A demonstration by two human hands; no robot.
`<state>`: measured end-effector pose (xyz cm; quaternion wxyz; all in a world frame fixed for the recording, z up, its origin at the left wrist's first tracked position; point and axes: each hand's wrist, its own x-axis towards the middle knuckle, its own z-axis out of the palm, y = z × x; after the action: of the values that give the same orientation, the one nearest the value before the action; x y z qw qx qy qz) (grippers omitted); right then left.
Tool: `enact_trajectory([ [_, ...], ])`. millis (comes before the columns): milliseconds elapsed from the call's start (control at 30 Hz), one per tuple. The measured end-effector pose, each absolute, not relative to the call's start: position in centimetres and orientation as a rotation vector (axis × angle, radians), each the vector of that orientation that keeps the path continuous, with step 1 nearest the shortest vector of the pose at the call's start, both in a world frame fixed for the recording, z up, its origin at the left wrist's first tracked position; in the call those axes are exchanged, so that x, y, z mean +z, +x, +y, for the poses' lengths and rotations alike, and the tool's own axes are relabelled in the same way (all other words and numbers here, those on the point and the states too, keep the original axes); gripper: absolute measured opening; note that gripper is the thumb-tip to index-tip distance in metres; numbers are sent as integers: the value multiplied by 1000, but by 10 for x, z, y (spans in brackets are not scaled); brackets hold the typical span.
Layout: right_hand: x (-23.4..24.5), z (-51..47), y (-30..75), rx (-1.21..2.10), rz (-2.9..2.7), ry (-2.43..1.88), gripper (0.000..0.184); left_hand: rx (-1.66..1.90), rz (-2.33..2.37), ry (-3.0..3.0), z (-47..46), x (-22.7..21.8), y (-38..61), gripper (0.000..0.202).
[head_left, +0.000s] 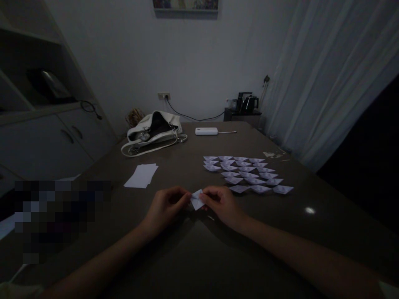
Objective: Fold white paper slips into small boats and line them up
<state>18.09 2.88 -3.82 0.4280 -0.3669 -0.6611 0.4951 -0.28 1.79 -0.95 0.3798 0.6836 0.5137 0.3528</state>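
Note:
Between my two hands is a small folded piece of white paper (pixel 197 201), diamond-shaped, with crease lines on its face. My left hand (pixel 166 206) pinches its left corner between thumb and fingers. On the opposite side, my right hand (pixel 225 205) grips the right edge the same way, its thumb on top. Several folded paper boats (pixel 250 175) stand in rows to the right, beyond my right hand. A stack of white paper sheets (pixel 141 175) lies flat beyond my left hand, slightly fanned.
On the brown table (pixel 193 257), a white handbag (pixel 156 133) sits at the far left and a white power bank (pixel 206 131) with a short cable at the back. Paper scraps (pixel 272 155) lie near the right edge. A sheer curtain (pixel 299 74) hangs at the right.

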Motion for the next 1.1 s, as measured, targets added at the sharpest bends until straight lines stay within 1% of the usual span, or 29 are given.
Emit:
enact_trajectory([
  [167, -38, 28, 181, 1213, -1676, -928, 20, 871, 1285, 1748, 18, -11, -1, 28],
  [367, -36, 26, 180, 1226, -1725, -934, 20, 736, 1255, 1909, 16, -6, 0, 32],
  [600, -39, 29, 180, 1309, -1674, -941, 25, 896, 1224, 1772, 15, -6, 1, 31],
  [833, -38, 32, 181, 1399, -1535, -926, 28, 960, 1252, 1731, 16, -7, -2, 30],
  [1100, -41, 36, 182, 1437, -1488, -888, 21, 983, 1271, 1709, 16, -8, -1, 28],
])
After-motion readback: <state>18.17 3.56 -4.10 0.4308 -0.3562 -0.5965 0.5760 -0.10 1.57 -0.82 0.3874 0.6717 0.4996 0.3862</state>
